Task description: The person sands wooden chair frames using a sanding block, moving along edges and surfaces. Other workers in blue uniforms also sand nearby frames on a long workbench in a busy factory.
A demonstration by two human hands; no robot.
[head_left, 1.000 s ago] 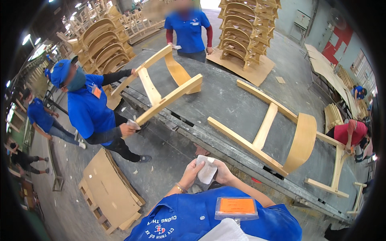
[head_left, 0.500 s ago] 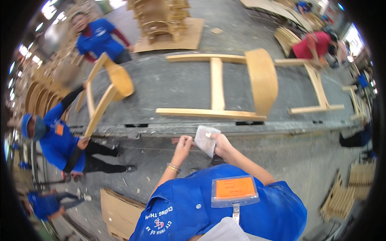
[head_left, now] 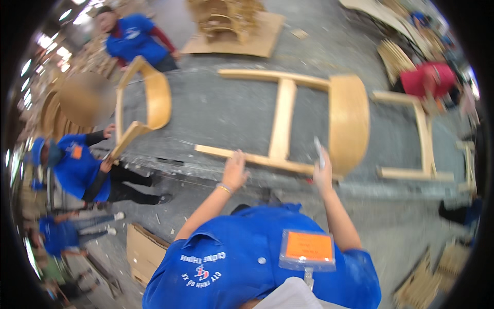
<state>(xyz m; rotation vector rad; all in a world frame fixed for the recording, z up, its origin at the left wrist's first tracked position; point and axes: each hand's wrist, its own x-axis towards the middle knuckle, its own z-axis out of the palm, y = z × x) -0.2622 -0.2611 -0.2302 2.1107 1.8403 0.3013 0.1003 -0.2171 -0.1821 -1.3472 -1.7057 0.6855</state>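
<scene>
On the grey table before me lies a pale wooden chair frame [head_left: 283, 118], with two long rails, a crossbar and a wide curved backrest [head_left: 350, 123] at its right end. My left hand [head_left: 235, 172] is at the near rail, fingers stretched out and the tips on or just over the wood; contact is hard to tell. A thin whitish sanding pad [head_left: 318, 148], seen nearly edge-on, is gripped in my right hand [head_left: 323, 175]. That hand is close to where the near rail meets the backrest. Motion slightly blurs it.
To the left, a co-worker in blue holds another chair frame [head_left: 158, 100]; a second person stands across the table [head_left: 206, 108]. Further right lies another frame [head_left: 423, 134] near a person in red. A cardboard sheet [head_left: 146, 252] is on the floor behind me.
Both my hands have moved forward from in front of the table to the chair frame and spread apart. The pad has turned edge-on. The co-worker's frame on the left has tilted.
</scene>
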